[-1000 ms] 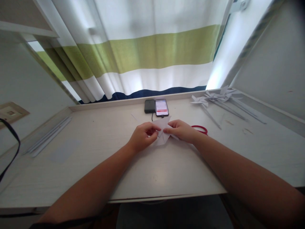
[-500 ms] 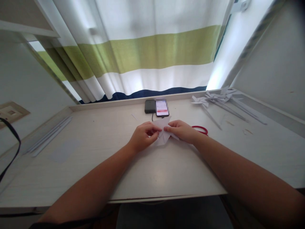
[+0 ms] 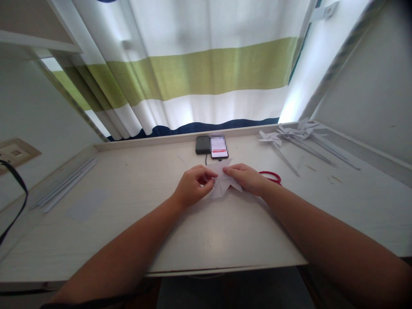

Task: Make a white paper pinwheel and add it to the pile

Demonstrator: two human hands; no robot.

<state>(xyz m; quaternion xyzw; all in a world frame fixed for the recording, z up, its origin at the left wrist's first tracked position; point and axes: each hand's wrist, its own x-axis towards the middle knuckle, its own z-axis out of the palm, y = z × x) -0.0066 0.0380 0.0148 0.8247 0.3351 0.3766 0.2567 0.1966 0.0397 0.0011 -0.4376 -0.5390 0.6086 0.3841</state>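
A white paper pinwheel (image 3: 222, 183), with cut and folded points, is held between my two hands above the middle of the desk. My left hand (image 3: 195, 183) grips its left side, thumb and fingers closed on the paper. On the opposite side my right hand (image 3: 246, 177) pinches it, with the thumb on top near the centre and the other fingers beneath. Red-handled scissors (image 3: 272, 175) lie just beyond my right wrist, their blades hidden behind the hand and forearm.
A phone (image 3: 219, 148) and a black power bank (image 3: 202, 145) lie behind my hands, with a short cable. Several paper pinwheels (image 3: 298, 131) on rolled sticks rest at the back right. Paper rolls (image 3: 66, 182) and a paper sheet (image 3: 86, 205) lie left on the white desk (image 3: 193, 253).
My right thumb has shifted slightly up and away from the centre of the paper pinwheel. The left hand keeps nearly the same grip. The camera view has tilted a little.
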